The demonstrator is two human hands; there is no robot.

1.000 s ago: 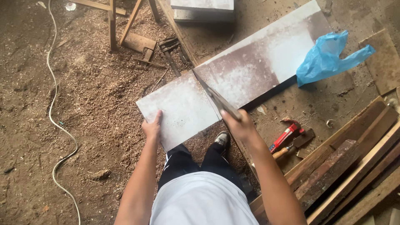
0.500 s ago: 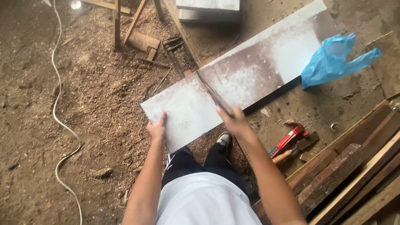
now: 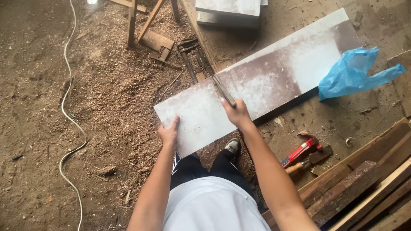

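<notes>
A long pale board (image 3: 274,77) with a brownish middle lies slanted across the sawdust floor. My left hand (image 3: 169,133) grips its near edge at the lower left corner. My right hand (image 3: 236,113) is closed around the handle of a hand saw (image 3: 222,90), whose blade lies across the board toward the far edge. My shoe (image 3: 233,146) shows just under the board's near edge.
A blue plastic bag (image 3: 352,73) rests on the board's right end. A red-handled hammer (image 3: 301,150) and a wooden-handled tool (image 3: 299,166) lie right of my arm. Stacked planks (image 3: 364,179) fill the lower right. A white cable (image 3: 70,115) snakes down the left. Wooden scraps (image 3: 156,40) lie beyond.
My right hand with the saw has moved forward up the board. The view has shifted slightly; my left hand keeps its hold on the near edge.
</notes>
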